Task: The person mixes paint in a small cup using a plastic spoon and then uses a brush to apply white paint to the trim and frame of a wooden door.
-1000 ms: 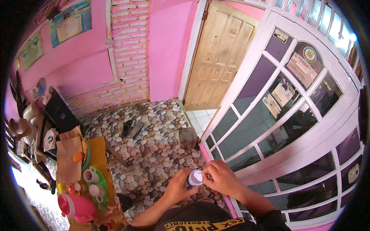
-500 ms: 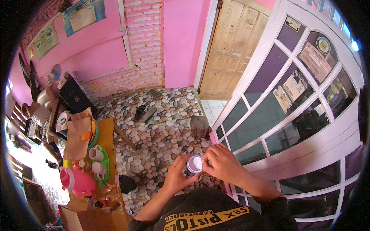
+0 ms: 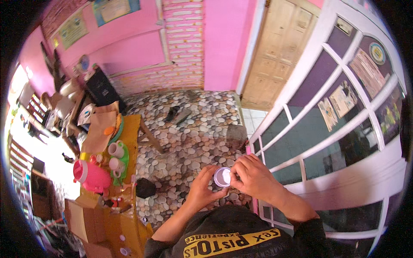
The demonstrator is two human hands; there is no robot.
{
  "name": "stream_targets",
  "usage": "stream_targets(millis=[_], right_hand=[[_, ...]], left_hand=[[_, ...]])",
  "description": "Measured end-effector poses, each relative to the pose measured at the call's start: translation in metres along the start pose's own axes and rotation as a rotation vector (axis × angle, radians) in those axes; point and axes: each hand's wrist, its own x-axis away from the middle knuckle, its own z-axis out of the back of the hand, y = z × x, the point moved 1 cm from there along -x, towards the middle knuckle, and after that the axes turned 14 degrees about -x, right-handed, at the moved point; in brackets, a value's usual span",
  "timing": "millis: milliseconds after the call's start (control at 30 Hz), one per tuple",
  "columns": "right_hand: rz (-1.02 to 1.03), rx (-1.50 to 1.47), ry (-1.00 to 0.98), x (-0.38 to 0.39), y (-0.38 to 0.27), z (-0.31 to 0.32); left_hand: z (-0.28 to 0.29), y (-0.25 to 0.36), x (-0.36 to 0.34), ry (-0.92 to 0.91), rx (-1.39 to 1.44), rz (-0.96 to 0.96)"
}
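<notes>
In the head view, the left hand (image 3: 203, 188) curls around a small round container (image 3: 221, 176) just below the frame's centre, while the right hand (image 3: 251, 175) bends its fingers at the rim, pinching what I cannot tell. At lower left, a pink jug (image 3: 95, 177) sits on a yellow table (image 3: 132, 136).

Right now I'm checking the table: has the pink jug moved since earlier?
No: the pink jug keeps its place on the yellow table, beside the green tray.

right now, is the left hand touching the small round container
Touching: in the head view, the left hand holds the small round container with fingers and thumb around its side.
</notes>
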Motion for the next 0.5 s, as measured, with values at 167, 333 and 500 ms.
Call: stream_targets(millis=[167,333,500], right_hand=[[0.015,-0.133,0.044,-0.005,-0.004,-0.013],[0.000,-0.211,-0.063,-0.005,-0.014,-0.005],[0.049,-0.092,0.000,-0.008,-0.004,-0.012]], left_hand=[[-0.002,-0.001,0.010,0.013,0.054,-0.024],[0.003,0.000,0.023,0.033,0.021,0.052],[0.004,0.002,0.029,0.074,-0.004,0.059]])
